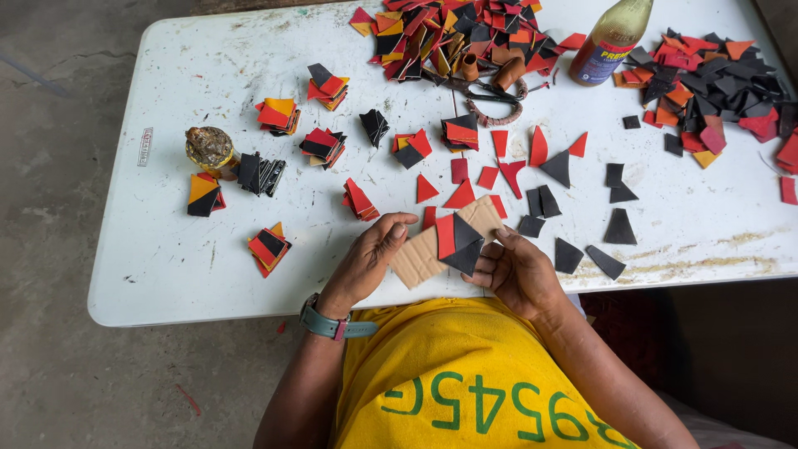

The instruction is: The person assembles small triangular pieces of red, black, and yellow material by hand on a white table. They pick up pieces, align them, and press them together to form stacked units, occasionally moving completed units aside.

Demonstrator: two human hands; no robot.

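A tan cardboard piece [420,258] lies at the near edge of the white table [166,274]. A red piece [445,236] and a black piece [465,249] sit on it. My left hand [370,258] rests on the cardboard's left end, fingers curled over its edge. My right hand [517,270] is at the cardboard's right side, fingers touching the black piece. I wear a teal wristwatch [328,324] on the left wrist.
Small stacks of red, orange and black pieces [322,146] dot the table's left half. Loose red [509,170] and black [619,226] triangles lie ahead. Large heaps [453,33] sit at the back, with a bottle [611,41], scissors [490,91] and a glue tin [209,148].
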